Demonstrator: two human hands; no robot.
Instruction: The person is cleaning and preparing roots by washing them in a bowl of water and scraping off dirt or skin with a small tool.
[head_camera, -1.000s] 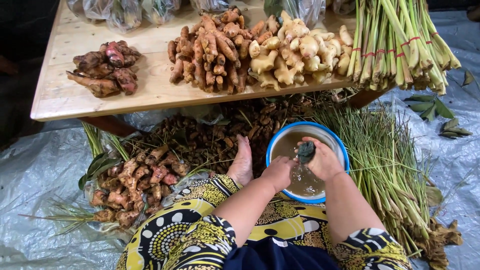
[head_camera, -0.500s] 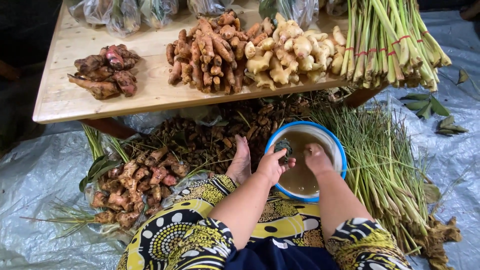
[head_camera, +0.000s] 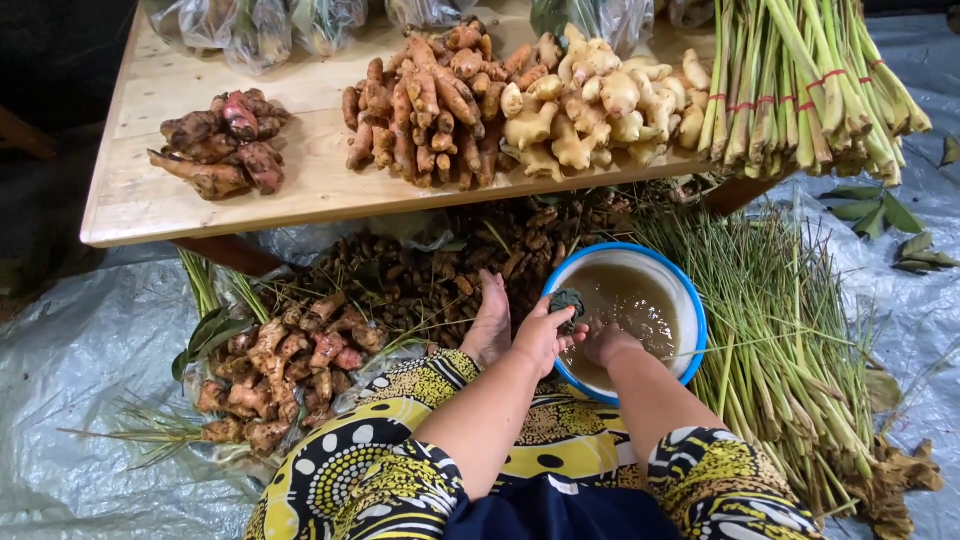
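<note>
While the left hand (head_camera: 545, 335) grips a dark scrubber (head_camera: 568, 301) at the blue-rimmed basin (head_camera: 690, 300), the right hand (head_camera: 605, 345) dips into murky water (fingers hidden, grip unclear).

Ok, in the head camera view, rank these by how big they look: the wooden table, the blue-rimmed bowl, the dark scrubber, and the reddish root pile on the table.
1. Wooden table, largest by far.
2. Blue-rimmed bowl, though it sits nearer the camera than the tabletop.
3. Reddish root pile, somewhat smaller than the bowl.
4. Dark scrubber in the left hand, smallest.

table (head_camera: 300, 190): bare matt wood | basin (head_camera: 695, 310): glossy blue-rimmed plastic | ground sheet (head_camera: 90, 350): shiny crinkled plastic
</note>
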